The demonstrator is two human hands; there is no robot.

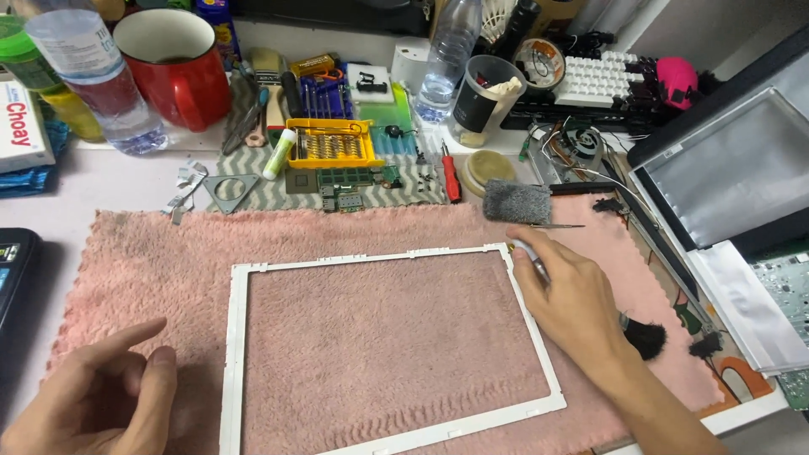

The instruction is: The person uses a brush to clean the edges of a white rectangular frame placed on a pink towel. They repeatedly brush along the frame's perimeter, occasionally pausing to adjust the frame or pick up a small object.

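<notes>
A white rectangular plastic frame (pixel 238 354) lies flat on a pink fluffy towel (pixel 379 337). My right hand (pixel 573 299) rests on the towel just outside the frame's right side. It is closed around a thin silver-handled brush (pixel 529 259). The brush's handle tip points at the frame's top right corner, and its black bristles (pixel 645 339) stick out behind my wrist. My left hand (pixel 101 392) lies on the towel left of the frame, holding nothing, fingers loosely apart with the forefinger stretched out.
Behind the towel stand a red mug (pixel 177 72), two water bottles (pixel 93 76), a yellow bit set (pixel 330 143), a red screwdriver (pixel 452 175) and a grey foam block (pixel 516 202). A white keyboard (pixel 600 80) sits far back. A screen panel (pixel 725 168) and a circuit board (pixel 788 291) lie on the right.
</notes>
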